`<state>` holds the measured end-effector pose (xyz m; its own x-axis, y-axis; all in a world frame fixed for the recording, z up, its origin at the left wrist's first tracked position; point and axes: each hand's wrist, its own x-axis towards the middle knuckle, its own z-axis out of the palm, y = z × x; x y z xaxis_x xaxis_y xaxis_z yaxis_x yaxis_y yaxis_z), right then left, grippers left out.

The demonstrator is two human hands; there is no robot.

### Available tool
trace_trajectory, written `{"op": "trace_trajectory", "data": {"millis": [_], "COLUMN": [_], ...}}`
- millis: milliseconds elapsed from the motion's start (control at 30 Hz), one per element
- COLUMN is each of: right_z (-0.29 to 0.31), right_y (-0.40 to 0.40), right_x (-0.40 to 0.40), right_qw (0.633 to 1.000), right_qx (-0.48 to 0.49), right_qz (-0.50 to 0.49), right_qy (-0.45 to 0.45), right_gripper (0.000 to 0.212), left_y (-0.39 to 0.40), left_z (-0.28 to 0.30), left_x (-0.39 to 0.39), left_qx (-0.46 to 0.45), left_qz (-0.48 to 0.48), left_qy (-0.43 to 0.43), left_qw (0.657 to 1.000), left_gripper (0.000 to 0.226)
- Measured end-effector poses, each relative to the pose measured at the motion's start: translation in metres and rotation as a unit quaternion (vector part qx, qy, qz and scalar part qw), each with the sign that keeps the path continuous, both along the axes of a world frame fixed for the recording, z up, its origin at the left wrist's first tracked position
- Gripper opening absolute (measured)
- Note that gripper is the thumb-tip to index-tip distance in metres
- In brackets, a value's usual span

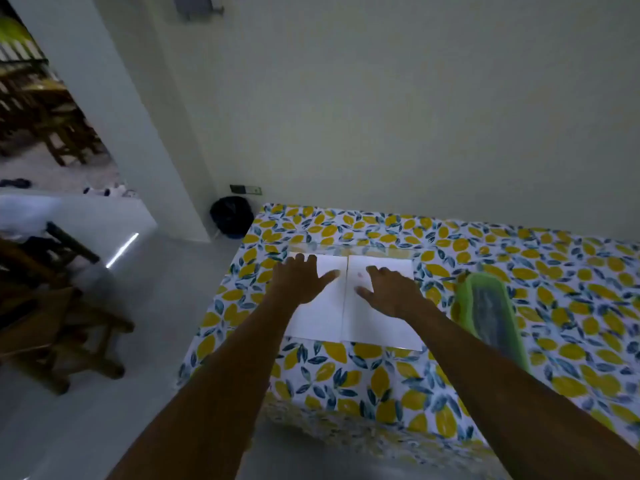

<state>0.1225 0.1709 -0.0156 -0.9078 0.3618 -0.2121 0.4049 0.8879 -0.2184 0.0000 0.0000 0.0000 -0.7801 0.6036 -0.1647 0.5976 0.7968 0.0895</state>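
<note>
— Lemon-print cloth covers the bench [346, 375] in a dim, pale-walled room, seen from the head camera. A black bin [232, 216] stands on the floor beyond its far-left corner, and wooden chairs [59, 327] crowd the left. What is being worked on?

— White paper [377, 327], lying flat near the bench's left end. A straight line runs down its middle, either a fold or the seam between two sheets; I cannot tell which. The left hand [301, 280] lies spread on the left half, fingers straight, thumb pointing toward the line, grasping nothing. The right hand [389, 294] rests on the right half, fingers loose and a little apart, also gripping nothing.

— Anything close by?

— A green case [491, 317] sits near the paper's right edge, not touching it. A faint reddish mark shows on the right half by the fingers, too small to make out.

— What could go wrong from here?

— My guess is that the paper is being smoothed or squared up. If one palm pushes harder than the other, the halves could skew or slide apart along the middle line. The cloth is loose over the bench, so a firm sideways press might drag it into a ridge and carry the paper along. A wide sweep of the right arm could knock the case. Dim light and motion blur also make the paper's edges hard to judge.
</note>
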Motion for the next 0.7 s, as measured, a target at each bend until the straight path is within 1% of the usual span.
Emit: {"op": "trace_trajectory", "data": {"millis": [67, 133, 333, 500, 600, 700], "right_z": [-0.019, -0.044, -0.107, -0.143, -0.156, -0.162], "right_y": [-0.005, -0.008, -0.015, -0.016, -0.019, -0.033], "right_x": [-0.004, -0.007, -0.035, -0.058, -0.062, -0.057], "right_qw": [0.999, 0.998, 0.993, 0.989, 0.987, 0.983], "right_qx": [0.008, -0.009, -0.061, -0.082, -0.103, -0.147], "right_qz": [0.008, 0.011, 0.038, 0.048, 0.027, -0.044], "right_qy": [-0.043, -0.068, -0.098, -0.114, -0.124, -0.100], "right_gripper": [0.072, 0.068, 0.063, 0.060, 0.054, 0.047], "left_y": [-0.005, -0.013, -0.020, -0.019, -0.018, -0.026], "left_z": [-0.017, -0.042, -0.102, -0.141, -0.157, -0.172], "left_x": [-0.009, -0.018, -0.044, -0.064, -0.071, -0.067], "left_qx": [-0.018, -0.026, -0.068, -0.104, -0.117, -0.106], "left_qz": [0.012, 0.030, 0.064, 0.091, 0.099, 0.142], "left_qy": [-0.021, -0.029, -0.087, -0.136, -0.161, -0.180], "left_qw": [1.000, 0.999, 0.992, 0.981, 0.975, 0.967], "left_gripper": [0.090, 0.090, 0.088, 0.086, 0.083, 0.080]}}
